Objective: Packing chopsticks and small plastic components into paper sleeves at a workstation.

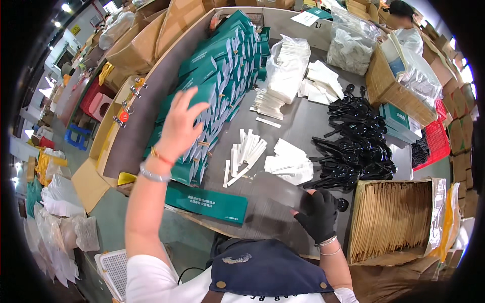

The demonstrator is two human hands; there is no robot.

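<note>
My left hand (183, 123) is raised over the left part of the table with its fingers apart and nothing in it. Below and beyond it stand long rows of green printed paper sleeves (217, 63), packed in slanting layers. A single green sleeve (207, 203) lies flat at the near edge. My right hand (319, 216), in a black fingerless glove, is closed at the near middle around a grey, motion-smeared item (279, 191) that I cannot make out. Just beyond it lie white folded papers (289, 162) and a fan of narrow white paper packets (246, 154).
Black plastic spoons or ladles (353, 141) are heaped right of centre. A carton of thin brown sticks (391, 222) stands at the near right. Further back are a bag of white packets (288, 68), another clear bag (352, 43), and a carton (399, 86). A co-worker (406, 35) is at the far right.
</note>
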